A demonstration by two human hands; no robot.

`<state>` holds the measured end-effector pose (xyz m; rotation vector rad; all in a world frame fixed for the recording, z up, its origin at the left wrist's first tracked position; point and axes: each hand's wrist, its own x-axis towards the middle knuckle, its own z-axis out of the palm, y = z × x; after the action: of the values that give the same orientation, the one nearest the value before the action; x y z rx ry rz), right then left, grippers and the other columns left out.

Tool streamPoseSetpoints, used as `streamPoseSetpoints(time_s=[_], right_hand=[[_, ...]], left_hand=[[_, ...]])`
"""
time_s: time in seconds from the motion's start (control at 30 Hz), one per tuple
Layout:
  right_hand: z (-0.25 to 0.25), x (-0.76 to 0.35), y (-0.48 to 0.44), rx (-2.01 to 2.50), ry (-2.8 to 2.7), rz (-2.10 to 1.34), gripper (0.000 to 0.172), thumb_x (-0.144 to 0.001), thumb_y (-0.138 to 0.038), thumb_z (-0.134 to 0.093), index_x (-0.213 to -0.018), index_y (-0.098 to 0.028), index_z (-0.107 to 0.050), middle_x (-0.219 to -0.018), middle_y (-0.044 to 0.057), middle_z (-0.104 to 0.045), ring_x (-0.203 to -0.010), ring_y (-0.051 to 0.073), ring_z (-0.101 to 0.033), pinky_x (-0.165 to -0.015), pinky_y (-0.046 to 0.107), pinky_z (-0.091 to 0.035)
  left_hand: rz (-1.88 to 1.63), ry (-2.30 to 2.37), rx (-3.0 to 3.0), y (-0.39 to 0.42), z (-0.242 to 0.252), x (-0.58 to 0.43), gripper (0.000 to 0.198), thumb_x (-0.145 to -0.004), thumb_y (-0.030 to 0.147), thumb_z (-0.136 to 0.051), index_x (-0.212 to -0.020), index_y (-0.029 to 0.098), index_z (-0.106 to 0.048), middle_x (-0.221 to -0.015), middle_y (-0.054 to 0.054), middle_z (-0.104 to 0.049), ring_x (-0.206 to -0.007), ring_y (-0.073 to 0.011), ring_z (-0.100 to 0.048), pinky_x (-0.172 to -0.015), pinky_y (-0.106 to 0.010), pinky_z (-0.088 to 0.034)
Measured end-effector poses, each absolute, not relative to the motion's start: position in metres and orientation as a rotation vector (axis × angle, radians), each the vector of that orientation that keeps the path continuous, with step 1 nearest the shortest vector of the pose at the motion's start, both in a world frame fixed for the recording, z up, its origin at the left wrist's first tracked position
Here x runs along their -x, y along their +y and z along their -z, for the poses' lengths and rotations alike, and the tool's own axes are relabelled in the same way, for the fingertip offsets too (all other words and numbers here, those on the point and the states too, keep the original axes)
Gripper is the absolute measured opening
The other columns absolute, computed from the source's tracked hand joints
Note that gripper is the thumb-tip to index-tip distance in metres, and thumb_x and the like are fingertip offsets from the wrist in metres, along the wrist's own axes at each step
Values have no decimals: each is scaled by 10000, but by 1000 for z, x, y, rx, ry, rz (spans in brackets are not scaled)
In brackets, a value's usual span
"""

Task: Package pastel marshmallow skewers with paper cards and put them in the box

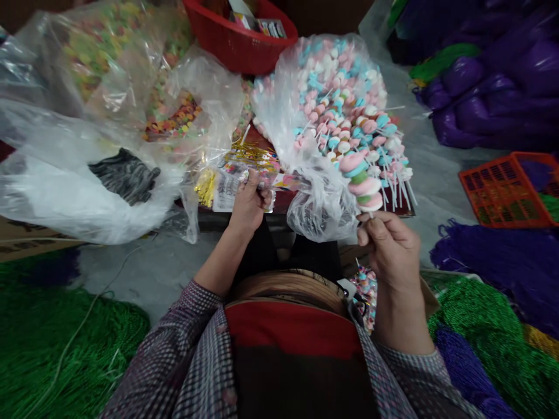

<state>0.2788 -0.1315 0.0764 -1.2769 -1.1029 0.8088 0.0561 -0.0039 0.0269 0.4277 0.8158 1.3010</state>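
My right hand (391, 247) pinches the stick of a candy skewer (365, 186), held upright with pink, white, blue and green marshmallow-like pieces stacked on it. In my left hand (252, 203), thumb and fingers are closed on a clear printed plastic wrapper (283, 181) that stretches toward the right. Just beyond that hand lie gold twist ties (251, 154) and more flat wrappers (222, 189). Behind the right hand, many similar skewers (345, 131) are heaped with their white sticks pointing outward. A crumpled clear bag (323, 203) hangs over the table edge between my hands.
Large clear bags of colourful gummy candy (113, 64) fill the left side, near a dark glove (124, 174). A red basket (244, 41) stands at the back. On the right are an orange crate (502, 192) and purple bundles (480, 99). Green strands (65, 331) lie lower left.
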Motion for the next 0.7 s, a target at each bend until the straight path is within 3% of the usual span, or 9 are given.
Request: streamPoseSetpoints(time_s=[0.2, 0.33, 0.47, 0.7], right_hand=[[-83, -243, -108, 1156, -1115, -775, 277, -933, -546, -667, -914, -270, -675, -869, 14, -775, -621, 118, -646, -527, 252, -502], [-83, -230, -93, 1197, -1295, -591, 229, -997, -503, -581, -990, -295, -677, -854, 3, -761, -774, 156, -706, -733, 328, -588], [-83, -227, -90, 1234, -1500, -421, 204, -1031, -412, -534, -1011, -298, -702, -876, 22, -765, -911, 189, -724, -882, 384, -588], [-79, -227, -87, 1265, -1643, -248, 238, -1036, -390, -500, -1046, -279, -710, -964, 48, -770, -916, 199, -727, -861, 379, -578]], left_hand=[[-1267, 863, -408, -10, -33, -66, 425, -860, 458, -788, -721, 204, -476, -525, 98, -489, -391, -20, -436, -352, -150, -280], [-1261, 878, -440, -14, -37, -71, 449, -867, 456, -780, -678, 200, -464, -501, 95, -457, -378, -22, -401, -351, -161, -264], [-1279, 899, -446, -15, -33, -72, 431, -845, 443, -804, -684, 204, -483, -500, 95, -450, -377, -22, -407, -355, -166, -251], [-1276, 920, -491, -12, -24, -70, 397, -816, 447, -829, -720, 203, -530, -510, 95, -489, -383, -21, -429, -356, -167, -242]])
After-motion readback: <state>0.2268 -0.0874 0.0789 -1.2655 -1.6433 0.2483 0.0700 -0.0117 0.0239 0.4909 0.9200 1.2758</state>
